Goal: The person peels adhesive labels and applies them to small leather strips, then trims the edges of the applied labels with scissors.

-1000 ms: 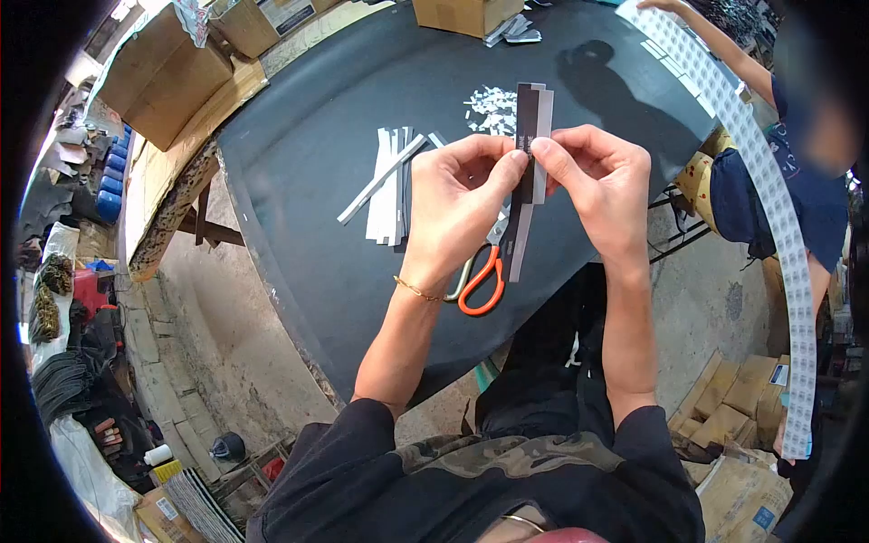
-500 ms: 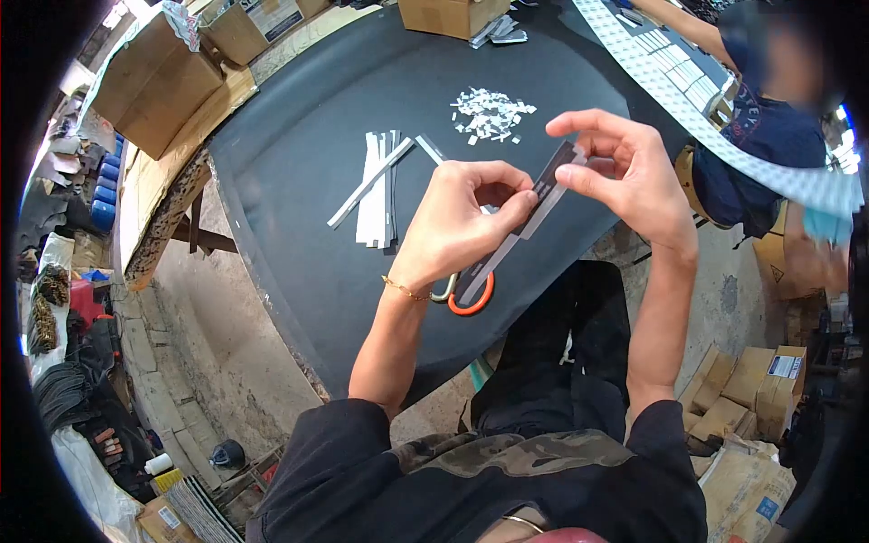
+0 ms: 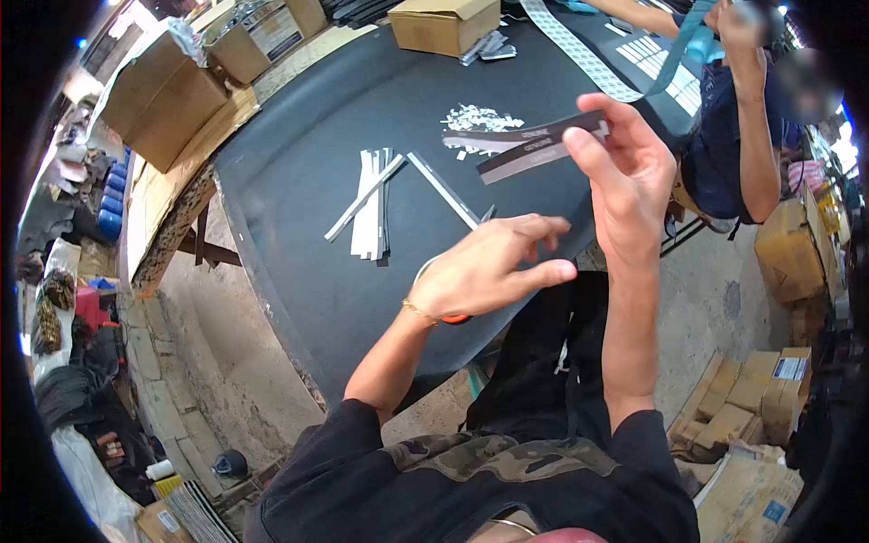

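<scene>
My right hand (image 3: 629,172) is raised over the table's right part, thumb and fingers pinching the ends of dark printed strips (image 3: 529,156) that fan out to the left. My left hand (image 3: 489,267) is lower, fingers apart and holding nothing, above scissors whose orange handle (image 3: 456,319) shows only in part beneath it. A single narrow strip (image 3: 444,190) lies just beyond the left hand. Further left rests a bundle of white and dark strips (image 3: 369,208), one lying slantwise across it. Small white cut pieces (image 3: 480,118) are heaped behind the held strips.
On the black table (image 3: 317,118) a cardboard box (image 3: 439,29) stands at the far edge beside grey pieces (image 3: 489,47). Another person (image 3: 724,154) is at the right, near a long printed band (image 3: 579,54) and rows of white labels. Cartons (image 3: 747,385) are on the floor at right.
My left hand has let go of the strips and moved down, its fingers spreading. The strips in my right hand have swung leftward and fanned apart. The other person's arm has lifted.
</scene>
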A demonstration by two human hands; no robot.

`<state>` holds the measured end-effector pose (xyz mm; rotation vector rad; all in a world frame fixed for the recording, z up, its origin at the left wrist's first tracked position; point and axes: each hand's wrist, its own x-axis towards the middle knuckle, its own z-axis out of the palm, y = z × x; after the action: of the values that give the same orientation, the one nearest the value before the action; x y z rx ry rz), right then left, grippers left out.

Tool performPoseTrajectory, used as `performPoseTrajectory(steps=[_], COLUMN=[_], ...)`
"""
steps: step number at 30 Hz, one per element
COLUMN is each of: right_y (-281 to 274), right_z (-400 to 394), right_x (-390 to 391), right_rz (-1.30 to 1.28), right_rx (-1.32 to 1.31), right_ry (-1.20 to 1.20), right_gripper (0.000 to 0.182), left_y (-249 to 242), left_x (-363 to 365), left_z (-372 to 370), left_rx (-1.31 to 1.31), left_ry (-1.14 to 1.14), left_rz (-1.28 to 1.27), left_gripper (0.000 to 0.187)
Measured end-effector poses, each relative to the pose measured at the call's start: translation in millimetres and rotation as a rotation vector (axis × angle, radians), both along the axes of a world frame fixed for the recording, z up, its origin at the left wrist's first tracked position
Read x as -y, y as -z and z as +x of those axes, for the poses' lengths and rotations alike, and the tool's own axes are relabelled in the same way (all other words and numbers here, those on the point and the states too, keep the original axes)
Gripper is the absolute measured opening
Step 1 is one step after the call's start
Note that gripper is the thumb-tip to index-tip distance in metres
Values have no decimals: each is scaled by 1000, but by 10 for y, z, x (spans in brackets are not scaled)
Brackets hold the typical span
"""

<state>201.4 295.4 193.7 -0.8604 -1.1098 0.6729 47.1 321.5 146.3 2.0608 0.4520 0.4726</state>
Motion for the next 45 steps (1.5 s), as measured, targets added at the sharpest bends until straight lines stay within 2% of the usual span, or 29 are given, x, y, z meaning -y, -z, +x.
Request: performPoseTrajectory(steps=[1,2,5,7,8,9,11,12,14,18,35,41,45], right_y=[6,43,130,146,190,224,252,263,301,367,358,358,355], right_z=[-5,12,-21,-61,-79,-99,-169,-201,-233,-271,-180,-146,-130], right_x=[16,32,80,129,127,130,135,137,132,125,178,198,201], right_rz=[5,3,8,-33,-7,19,7,3,-3,-11,-85,-123,-116], right_rx=[-110,-186,-300,-321,-335,-350,-366,-383,-380,-377,-259,-262,-248], right_ry=[-24,-67,-69,-110,-57,-3,19,46,64,76,25,42,44], right_gripper=[25,27,30,35,37,39,38,38,37,34,24,23,23], left_y=[73,106,80,95,109,115,67,68,63,11,-1,-30,-29], left_x=[18,22,19,14,-1,-5,47,53,40,57,-7,-43,-97], left_z=[55,94,149,150,138,126,131,125,119,108,34,25,-38], left_rx=[74,80,605,859,906,963,967,968,968,927,809,795,815], left_ry=[-10,-15,-47,-104,-151,-209,-393,-397,-566,-700,-687,-599,-567], left_rz=[6,6,-443,-601,-569,-529,-538,-543,-481,-410,-328,-396,-352], left_gripper=[67,67,72,68,63,50,31,31,19,20,24,19,25])
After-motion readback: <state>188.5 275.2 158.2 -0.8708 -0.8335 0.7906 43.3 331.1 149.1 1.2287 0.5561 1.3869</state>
